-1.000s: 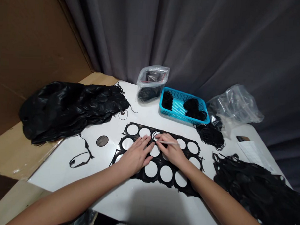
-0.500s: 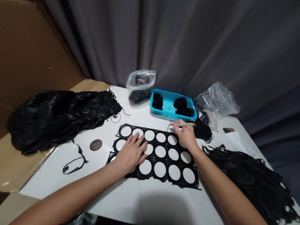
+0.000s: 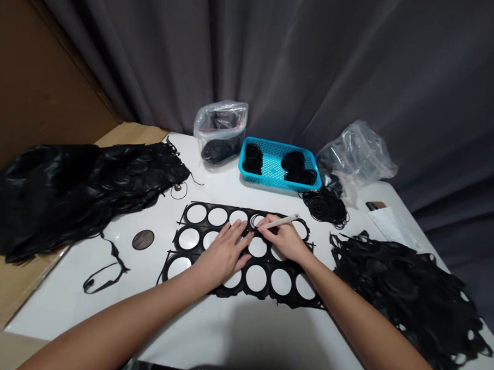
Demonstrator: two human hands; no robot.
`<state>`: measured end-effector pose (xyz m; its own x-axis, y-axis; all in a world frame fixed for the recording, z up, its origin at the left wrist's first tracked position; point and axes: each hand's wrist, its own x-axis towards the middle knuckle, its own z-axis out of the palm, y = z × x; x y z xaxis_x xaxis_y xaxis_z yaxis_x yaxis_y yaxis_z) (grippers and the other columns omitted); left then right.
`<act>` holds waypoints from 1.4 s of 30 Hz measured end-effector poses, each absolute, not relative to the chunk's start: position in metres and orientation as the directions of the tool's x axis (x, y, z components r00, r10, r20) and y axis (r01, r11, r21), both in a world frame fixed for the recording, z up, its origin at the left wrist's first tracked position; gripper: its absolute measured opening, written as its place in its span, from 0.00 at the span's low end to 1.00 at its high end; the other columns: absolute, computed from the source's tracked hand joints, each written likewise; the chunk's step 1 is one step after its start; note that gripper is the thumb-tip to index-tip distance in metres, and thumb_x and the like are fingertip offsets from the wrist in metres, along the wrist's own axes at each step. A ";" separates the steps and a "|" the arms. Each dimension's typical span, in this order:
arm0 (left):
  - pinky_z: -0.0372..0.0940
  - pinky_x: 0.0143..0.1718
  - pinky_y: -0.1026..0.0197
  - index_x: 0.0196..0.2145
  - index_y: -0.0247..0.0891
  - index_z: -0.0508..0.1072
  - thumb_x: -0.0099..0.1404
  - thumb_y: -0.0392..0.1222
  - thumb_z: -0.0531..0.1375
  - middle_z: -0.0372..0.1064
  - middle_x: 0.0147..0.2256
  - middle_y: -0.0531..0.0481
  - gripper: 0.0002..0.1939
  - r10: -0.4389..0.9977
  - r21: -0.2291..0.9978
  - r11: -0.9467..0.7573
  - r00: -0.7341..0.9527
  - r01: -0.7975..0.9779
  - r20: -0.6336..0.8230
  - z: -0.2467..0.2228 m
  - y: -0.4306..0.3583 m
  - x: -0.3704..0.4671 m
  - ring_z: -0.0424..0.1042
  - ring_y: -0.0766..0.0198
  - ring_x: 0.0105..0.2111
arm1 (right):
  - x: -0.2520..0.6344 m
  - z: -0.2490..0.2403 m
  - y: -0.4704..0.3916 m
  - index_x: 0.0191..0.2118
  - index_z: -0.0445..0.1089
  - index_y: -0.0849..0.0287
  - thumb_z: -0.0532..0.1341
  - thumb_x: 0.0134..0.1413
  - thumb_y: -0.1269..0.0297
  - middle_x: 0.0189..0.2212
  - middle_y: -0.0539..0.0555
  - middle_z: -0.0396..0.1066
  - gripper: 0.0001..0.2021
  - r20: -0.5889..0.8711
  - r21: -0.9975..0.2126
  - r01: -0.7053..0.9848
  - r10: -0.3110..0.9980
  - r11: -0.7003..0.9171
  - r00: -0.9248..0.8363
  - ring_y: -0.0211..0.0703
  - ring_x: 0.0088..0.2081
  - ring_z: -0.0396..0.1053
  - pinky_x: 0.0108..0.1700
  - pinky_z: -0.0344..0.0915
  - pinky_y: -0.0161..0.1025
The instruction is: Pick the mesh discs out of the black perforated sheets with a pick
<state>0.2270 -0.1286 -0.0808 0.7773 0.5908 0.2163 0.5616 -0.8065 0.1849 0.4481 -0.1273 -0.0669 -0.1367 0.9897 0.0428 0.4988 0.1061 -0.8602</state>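
Observation:
A black sheet [image 3: 243, 261] with rows of round holes lies on the white table, which shows through the holes. My left hand [image 3: 223, 252] rests on the sheet with its fingers spread. Over the top row, my right hand [image 3: 283, 235] pinches a pale pen-like tool [image 3: 284, 221]. Its fingertips are at a hole, where a thin black ring [image 3: 255, 220] shows. Behind the right hand, a pile of thin black rings [image 3: 327, 206] sits in front of the blue basket.
The blue basket [image 3: 272, 178] holds black bundles. Clear bags [image 3: 220, 132] stand on both its sides. Black scrap piles lie left [image 3: 87, 178] and right [image 3: 393, 289]. A dark disc [image 3: 143, 240] and black strip [image 3: 112, 277] are at left.
My right hand has come left and nearer with the tool, from by the ring pile to the top row. A thin ring now shows there. The view has shifted slightly.

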 end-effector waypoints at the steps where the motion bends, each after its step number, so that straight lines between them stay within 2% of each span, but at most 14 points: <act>1: 0.54 0.65 0.43 0.62 0.34 0.64 0.70 0.44 0.60 0.56 0.65 0.32 0.26 0.594 0.188 -0.804 0.776 0.564 0.211 -0.080 -0.128 0.227 0.55 0.45 0.66 | 0.448 -0.067 -0.128 0.32 0.70 0.55 0.59 0.59 0.62 0.36 0.53 0.75 0.06 0.046 -0.860 0.499 0.989 0.109 -0.137 0.47 0.41 0.72 0.46 0.66 0.43; 9: 0.53 0.66 0.43 0.63 0.35 0.62 0.70 0.45 0.59 0.55 0.66 0.33 0.26 0.593 0.221 -0.804 0.775 0.553 0.217 -0.083 -0.128 0.227 0.54 0.46 0.67 | 0.449 -0.069 -0.127 0.34 0.70 0.56 0.59 0.61 0.64 0.36 0.52 0.75 0.05 0.050 -0.877 0.466 0.987 0.116 -0.152 0.45 0.41 0.72 0.47 0.65 0.42; 15: 0.52 0.66 0.44 0.63 0.35 0.63 0.70 0.45 0.59 0.55 0.66 0.33 0.26 0.598 0.220 -0.800 0.772 0.558 0.216 -0.085 -0.128 0.227 0.54 0.46 0.67 | 0.451 -0.068 -0.129 0.30 0.67 0.56 0.59 0.62 0.66 0.38 0.53 0.74 0.08 0.132 -0.828 0.516 0.970 0.220 -0.202 0.45 0.42 0.71 0.48 0.65 0.42; 17: 0.52 0.66 0.44 0.63 0.36 0.63 0.70 0.45 0.59 0.55 0.66 0.34 0.26 0.600 0.217 -0.799 0.771 0.561 0.214 -0.086 -0.129 0.228 0.54 0.46 0.67 | 0.447 -0.069 -0.133 0.32 0.67 0.55 0.57 0.64 0.68 0.38 0.54 0.74 0.07 0.194 -0.753 0.579 0.947 0.311 -0.256 0.46 0.43 0.70 0.47 0.65 0.43; 20: 0.52 0.66 0.44 0.64 0.36 0.62 0.70 0.45 0.60 0.55 0.66 0.34 0.28 0.600 0.205 -0.799 0.772 0.566 0.208 -0.087 -0.128 0.228 0.53 0.46 0.67 | 0.440 -0.074 -0.136 0.41 0.69 0.56 0.54 0.65 0.70 0.41 0.58 0.74 0.07 0.256 -0.527 0.714 0.887 0.461 -0.384 0.50 0.44 0.68 0.47 0.63 0.46; 23: 0.52 0.66 0.44 0.63 0.36 0.62 0.70 0.45 0.60 0.54 0.66 0.34 0.27 0.600 0.198 -0.800 0.772 0.567 0.210 -0.087 -0.128 0.228 0.53 0.46 0.67 | 0.445 -0.078 -0.127 0.41 0.69 0.58 0.51 0.65 0.70 0.39 0.61 0.74 0.09 0.307 -0.375 0.831 0.901 0.410 -0.306 0.52 0.42 0.68 0.46 0.62 0.48; 25: 0.53 0.66 0.44 0.62 0.36 0.64 0.71 0.45 0.58 0.54 0.66 0.35 0.25 0.600 0.196 -0.799 0.771 0.568 0.211 -0.087 -0.127 0.227 0.54 0.46 0.67 | 0.462 -0.076 -0.116 0.37 0.68 0.58 0.50 0.65 0.67 0.36 0.60 0.74 0.10 0.384 -0.409 0.874 0.918 0.262 -0.096 0.51 0.38 0.69 0.43 0.63 0.45; 27: 0.54 0.66 0.44 0.62 0.36 0.64 0.71 0.45 0.58 0.54 0.66 0.35 0.24 0.598 0.197 -0.801 0.774 0.566 0.209 -0.086 -0.127 0.225 0.55 0.46 0.67 | 0.489 -0.070 -0.107 0.33 0.66 0.57 0.51 0.64 0.63 0.33 0.59 0.73 0.10 0.422 -0.502 0.860 0.894 0.094 0.148 0.49 0.34 0.69 0.40 0.63 0.43; 30: 0.54 0.65 0.43 0.63 0.36 0.63 0.71 0.44 0.58 0.55 0.66 0.35 0.25 0.583 0.196 -0.811 0.785 0.551 0.210 -0.084 -0.125 0.222 0.55 0.45 0.67 | 0.530 -0.062 -0.105 0.28 0.63 0.55 0.56 0.59 0.56 0.26 0.55 0.71 0.11 0.369 -0.626 0.775 0.842 -0.089 0.395 0.48 0.30 0.69 0.37 0.63 0.42; 32: 0.56 0.64 0.43 0.62 0.37 0.63 0.71 0.44 0.58 0.56 0.65 0.36 0.24 0.576 0.195 -0.816 0.788 0.544 0.215 -0.081 -0.123 0.222 0.55 0.44 0.66 | 0.545 -0.060 -0.110 0.26 0.61 0.54 0.60 0.54 0.51 0.23 0.53 0.70 0.14 0.262 -0.753 0.644 0.838 -0.133 0.479 0.47 0.28 0.69 0.35 0.64 0.42; 35: 0.59 0.61 0.40 0.56 0.36 0.68 0.69 0.45 0.60 0.60 0.62 0.33 0.20 0.591 0.195 -0.806 0.773 0.558 0.232 -0.074 -0.119 0.229 0.59 0.41 0.64 | 0.541 -0.063 -0.118 0.26 0.60 0.54 0.66 0.46 0.46 0.25 0.52 0.73 0.19 0.040 -0.942 0.314 0.886 -0.121 0.462 0.45 0.27 0.70 0.31 0.67 0.40; 37: 0.60 0.60 0.40 0.54 0.36 0.69 0.69 0.45 0.61 0.61 0.60 0.33 0.18 0.581 0.192 -0.813 0.775 0.549 0.246 -0.070 -0.117 0.240 0.60 0.41 0.62 | 0.528 -0.065 -0.122 0.27 0.62 0.54 0.68 0.45 0.46 0.28 0.53 0.75 0.20 -0.041 -0.978 0.174 0.923 -0.115 0.382 0.43 0.26 0.70 0.29 0.67 0.39; 40: 0.58 0.62 0.43 0.58 0.36 0.66 0.68 0.44 0.61 0.58 0.63 0.34 0.22 0.525 0.168 -0.851 0.816 0.497 0.244 -0.067 -0.116 0.260 0.59 0.44 0.64 | 0.508 -0.065 -0.129 0.31 0.65 0.56 0.66 0.50 0.49 0.29 0.53 0.76 0.16 -0.081 -0.976 0.181 0.971 -0.123 0.223 0.41 0.25 0.70 0.28 0.66 0.37; 42: 0.56 0.63 0.43 0.59 0.37 0.66 0.69 0.45 0.61 0.56 0.64 0.34 0.23 0.508 0.155 -0.861 0.834 0.484 0.218 -0.070 -0.116 0.270 0.57 0.45 0.65 | 0.500 -0.065 -0.133 0.33 0.67 0.56 0.64 0.53 0.52 0.31 0.53 0.77 0.13 -0.073 -0.963 0.253 0.992 -0.097 0.099 0.43 0.29 0.72 0.33 0.67 0.39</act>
